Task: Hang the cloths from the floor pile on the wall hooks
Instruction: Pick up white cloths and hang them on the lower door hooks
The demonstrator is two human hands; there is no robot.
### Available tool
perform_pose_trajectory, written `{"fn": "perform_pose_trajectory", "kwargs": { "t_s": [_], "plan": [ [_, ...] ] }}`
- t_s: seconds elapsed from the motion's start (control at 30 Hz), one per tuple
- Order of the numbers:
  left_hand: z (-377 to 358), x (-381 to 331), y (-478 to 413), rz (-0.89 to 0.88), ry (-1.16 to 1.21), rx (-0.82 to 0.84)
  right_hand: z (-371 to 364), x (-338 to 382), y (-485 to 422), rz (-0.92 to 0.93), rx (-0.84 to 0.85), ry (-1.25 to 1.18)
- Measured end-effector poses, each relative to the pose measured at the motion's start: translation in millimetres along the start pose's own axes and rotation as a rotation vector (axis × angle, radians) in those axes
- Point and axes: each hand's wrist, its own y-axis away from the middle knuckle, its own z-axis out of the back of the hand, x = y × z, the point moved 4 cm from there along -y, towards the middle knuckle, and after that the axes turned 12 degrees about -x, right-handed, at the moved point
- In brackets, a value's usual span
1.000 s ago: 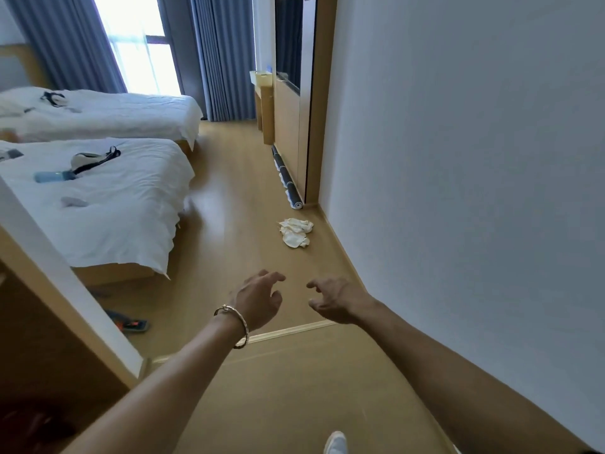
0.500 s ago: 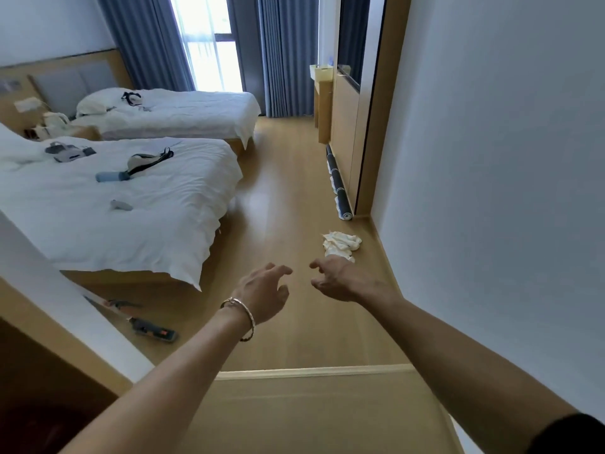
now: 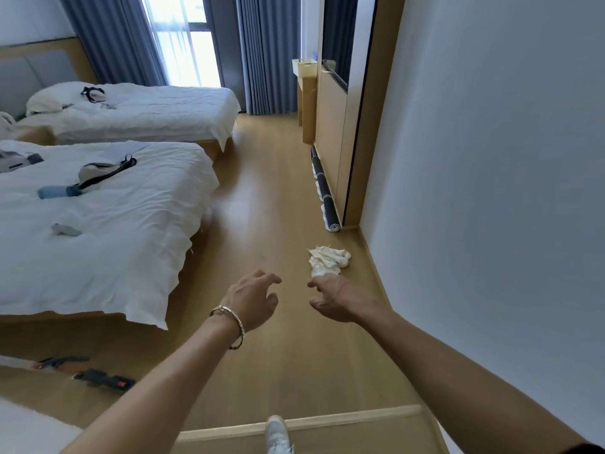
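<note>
Plainly, the cloths lay in a crumpled pale heap on the floor, near the foot of the wall. The left hand and right hand reached forward, fingers loosely spread, holding nothing. The heap looked light, soft and limp; pinching one raised fold should lift a single cloth.

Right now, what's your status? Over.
Left hand open, right hand open, both empty. Cloth pile on floor beside wall, untouched. No obstacle seen before it.
</note>
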Motion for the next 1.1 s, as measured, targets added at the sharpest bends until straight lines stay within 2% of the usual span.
{"fn": "perform_pose_trajectory", "kwargs": {
  "t_s": [0.2, 0.3, 0.5, 0.7, 0.9, 1.1],
  "plan": [
    [-6.2, 16.5, -141.9, -0.063, 0.065, 0.001, 47.7, -26.0, -120.1, -0.094, -0.053, 0.087],
    [-2.5, 25.5, -206.1, -0.080, 0.094, -0.002, 69.8, -25.5, -177.7, -0.136, -0.065, 0.055],
    [16.3, 39.7, -309.2, -0.147, 0.086, -0.016, 105.4, -17.9, -271.3, -0.107, -0.090, 0.076],
    [43.1, 30.6, -407.6, -0.227, 0.048, -0.141, 153.6, -22.2, -347.5, -0.071, -0.195, 0.046],
    [29.2, 19.7, -492.3, -0.253, 0.017, -0.140, 170.4, -54.8, -429.7, -0.070, -0.186, 0.017],
    [5.1, 11.5, -611.6, -0.226, 0.018, -0.139, 205.6, -104.4, -553.1, -0.033, -0.186, 0.015]
  ]
}}
